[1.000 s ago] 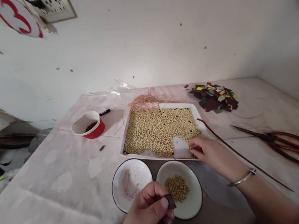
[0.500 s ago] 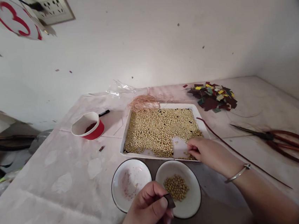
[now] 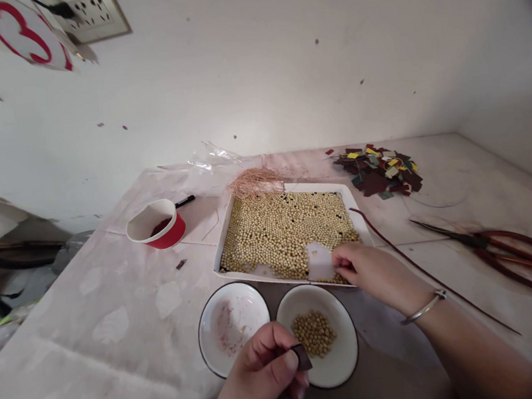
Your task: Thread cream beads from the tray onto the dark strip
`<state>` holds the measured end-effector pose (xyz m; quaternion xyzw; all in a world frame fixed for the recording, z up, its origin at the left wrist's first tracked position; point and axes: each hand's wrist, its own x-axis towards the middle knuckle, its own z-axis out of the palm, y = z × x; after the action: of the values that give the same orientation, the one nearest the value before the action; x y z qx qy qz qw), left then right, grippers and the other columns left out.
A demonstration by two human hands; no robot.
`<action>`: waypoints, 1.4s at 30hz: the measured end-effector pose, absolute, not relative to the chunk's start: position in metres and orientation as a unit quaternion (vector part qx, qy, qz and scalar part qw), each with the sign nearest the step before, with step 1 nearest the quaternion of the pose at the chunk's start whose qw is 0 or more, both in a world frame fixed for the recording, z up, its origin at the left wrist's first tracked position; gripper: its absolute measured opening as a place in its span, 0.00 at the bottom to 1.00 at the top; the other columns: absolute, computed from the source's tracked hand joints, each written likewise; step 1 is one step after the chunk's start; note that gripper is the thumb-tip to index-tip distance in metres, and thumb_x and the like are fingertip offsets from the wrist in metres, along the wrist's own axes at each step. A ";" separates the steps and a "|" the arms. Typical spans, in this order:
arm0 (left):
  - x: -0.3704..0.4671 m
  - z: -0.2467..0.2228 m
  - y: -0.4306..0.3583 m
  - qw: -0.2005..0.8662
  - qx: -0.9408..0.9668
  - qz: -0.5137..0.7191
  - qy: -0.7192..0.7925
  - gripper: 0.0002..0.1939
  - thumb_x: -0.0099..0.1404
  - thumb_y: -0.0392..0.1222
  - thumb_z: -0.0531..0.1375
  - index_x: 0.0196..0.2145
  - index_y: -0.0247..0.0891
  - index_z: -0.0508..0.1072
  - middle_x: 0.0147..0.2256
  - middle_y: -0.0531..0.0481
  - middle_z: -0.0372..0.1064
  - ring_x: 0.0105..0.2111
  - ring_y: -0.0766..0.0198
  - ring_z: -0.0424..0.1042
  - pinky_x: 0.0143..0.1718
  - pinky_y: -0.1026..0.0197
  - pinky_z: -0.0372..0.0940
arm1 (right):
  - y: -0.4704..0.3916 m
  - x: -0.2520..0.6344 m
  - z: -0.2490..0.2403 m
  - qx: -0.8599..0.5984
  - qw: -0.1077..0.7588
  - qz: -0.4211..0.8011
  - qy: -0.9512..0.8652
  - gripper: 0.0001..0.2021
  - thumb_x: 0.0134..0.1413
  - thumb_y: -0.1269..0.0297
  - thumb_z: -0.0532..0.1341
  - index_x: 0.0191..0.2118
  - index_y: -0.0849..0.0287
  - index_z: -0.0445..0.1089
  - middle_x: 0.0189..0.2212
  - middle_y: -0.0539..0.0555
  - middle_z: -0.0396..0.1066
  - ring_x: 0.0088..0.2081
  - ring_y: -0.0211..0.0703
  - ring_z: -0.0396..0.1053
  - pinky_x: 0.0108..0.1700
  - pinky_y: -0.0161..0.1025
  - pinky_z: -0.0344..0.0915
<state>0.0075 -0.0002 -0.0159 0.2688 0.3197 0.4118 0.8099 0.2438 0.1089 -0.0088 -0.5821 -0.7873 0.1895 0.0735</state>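
My left hand [image 3: 268, 375] pinches a small dark brown leather-like piece [image 3: 302, 356] between thumb and forefinger, above the near edges of two white bowls. The left bowl [image 3: 208, 340] has reddish-brown smears inside. Several tan beads [image 3: 315, 334] lie in the right bowl [image 3: 344, 358]. At the front right corner of a white tray [image 3: 218, 254] of pale, pea-like beads [image 3: 288, 232], my right hand [image 3: 360, 269] reaches down with its fingers closed together. Whatever its fingertips hold, if anything, is hidden. A metal bangle circles the right wrist.
A red-and-white paper cup [image 3: 170, 232] with dark red contents stands left, beside a black marker [image 3: 185, 201]. Copper-coloured strands [image 3: 255, 183] rest on the tray's back corner. Coloured scraps [image 3: 379, 173], a thin dark red rod [image 3: 423, 272] and large scissors [image 3: 501, 249] lie right.
Almost nothing differs. Both hands keep their positions, and the small brown piece stays in the left hand; only the view shifts very slightly.
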 end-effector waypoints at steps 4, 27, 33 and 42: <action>0.008 -0.015 -0.001 0.808 0.265 0.415 0.323 0.15 0.56 0.49 0.65 0.27 0.35 0.69 0.20 0.54 0.65 0.18 0.75 0.59 0.20 0.68 0.50 | 0.109 0.245 -0.007 -0.574 0.075 0.200 -0.790 0.06 0.51 0.74 0.56 0.27 0.58 0.67 0.27 0.51 0.71 0.27 0.39 0.65 0.29 0.35 0.53; 0.009 -0.014 -0.001 0.807 0.258 0.413 0.334 0.15 0.55 0.49 0.66 0.27 0.35 0.70 0.20 0.53 0.65 0.18 0.74 0.59 0.20 0.68 0.49 | 0.116 0.246 -0.009 -0.520 0.095 0.271 -0.805 0.07 0.49 0.74 0.57 0.34 0.56 0.69 0.32 0.51 0.70 0.32 0.40 0.67 0.34 0.35 0.59; 0.008 -0.015 0.000 0.806 0.267 0.415 0.327 0.14 0.56 0.49 0.65 0.27 0.35 0.70 0.20 0.53 0.65 0.18 0.74 0.59 0.20 0.68 0.49 | 0.118 0.247 -0.010 -0.512 0.093 0.277 -0.808 0.05 0.49 0.74 0.57 0.30 0.57 0.68 0.30 0.50 0.69 0.30 0.38 0.66 0.32 0.34 0.58; 0.008 -0.016 0.001 0.810 0.264 0.416 0.319 0.13 0.56 0.48 0.65 0.27 0.35 0.70 0.20 0.54 0.65 0.18 0.74 0.59 0.20 0.68 0.50 | 0.116 0.247 -0.012 -0.545 0.119 0.252 -0.790 0.05 0.48 0.72 0.57 0.25 0.56 0.64 0.24 0.49 0.68 0.26 0.40 0.64 0.28 0.36 0.55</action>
<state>0.0079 0.0006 -0.0160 0.2639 0.3194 0.4158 0.8096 0.2470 0.1164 -0.0120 -0.5453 -0.7905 0.2520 0.1195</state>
